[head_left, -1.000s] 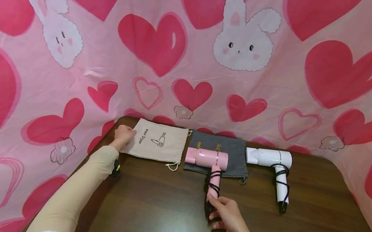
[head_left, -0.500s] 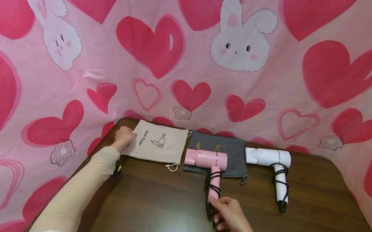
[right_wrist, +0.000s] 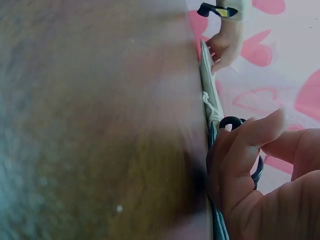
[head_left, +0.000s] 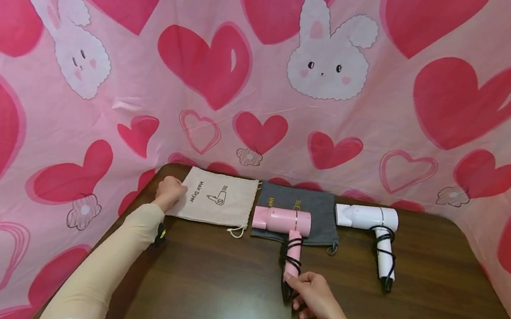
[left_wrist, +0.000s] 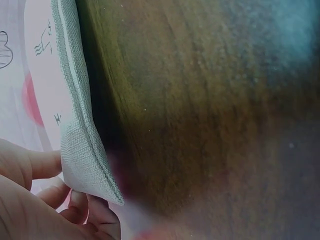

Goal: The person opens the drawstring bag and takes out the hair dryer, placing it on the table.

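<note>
A cream drawstring bag (head_left: pixel 220 198), printed "Hair Dryer", lies flat at the table's back left. My left hand (head_left: pixel 170 194) pinches its left edge; in the left wrist view, the fingers curl under the bag's corner (left_wrist: pixel 90 165). A pink hair dryer (head_left: pixel 282 221) rests partly over a dark grey drawstring bag (head_left: pixel 322 223), nozzle pointing left, black cord wound round its handle. My right hand (head_left: pixel 316 299) holds the handle's lower end between thumb and fingers. In the right wrist view, the right hand (right_wrist: pixel 250 175) hides the handle, and loops of black cord (right_wrist: pixel 231 122) show beside the fingers.
To the right lies a white hair dryer (head_left: pixel 374 218), its handle also wrapped in black cord. A brown wooden table (head_left: pixel 216 296) carries everything. Pink cloth (head_left: pixel 265 90) with hearts and rabbits hangs behind and along both sides.
My right hand has shifted slightly down the pink hair dryer's handle, towards me. The left hand stays at the cream bag's edge, and the view has drifted a little.
</note>
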Motion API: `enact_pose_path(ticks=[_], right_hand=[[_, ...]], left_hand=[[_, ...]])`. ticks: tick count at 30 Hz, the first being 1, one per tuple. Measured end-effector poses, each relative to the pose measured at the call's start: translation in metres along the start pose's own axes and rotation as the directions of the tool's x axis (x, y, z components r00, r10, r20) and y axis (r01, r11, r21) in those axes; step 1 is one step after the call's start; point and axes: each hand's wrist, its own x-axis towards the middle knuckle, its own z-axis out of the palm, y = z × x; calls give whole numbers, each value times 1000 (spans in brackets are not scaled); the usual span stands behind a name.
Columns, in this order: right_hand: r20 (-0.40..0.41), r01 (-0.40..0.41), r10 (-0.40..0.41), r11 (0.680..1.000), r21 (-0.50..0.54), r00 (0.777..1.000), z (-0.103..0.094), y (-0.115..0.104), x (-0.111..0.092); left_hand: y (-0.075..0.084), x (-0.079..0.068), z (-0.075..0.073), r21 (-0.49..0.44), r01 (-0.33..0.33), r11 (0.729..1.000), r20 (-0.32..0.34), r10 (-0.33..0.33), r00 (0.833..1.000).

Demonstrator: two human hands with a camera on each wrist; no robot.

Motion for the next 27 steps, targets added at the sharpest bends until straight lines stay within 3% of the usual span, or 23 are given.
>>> enact_pose_path(ticks=[18,27], right_hand=[[33,-34,34,999,-27,999,-1,0,1],[60,-41,42,999,-12,997,-2,2,1]], left_hand=[[1,-3,3,26,17,1000,43,-18,999],[-2,-3,7,43,17,999,0,-17,1000]])
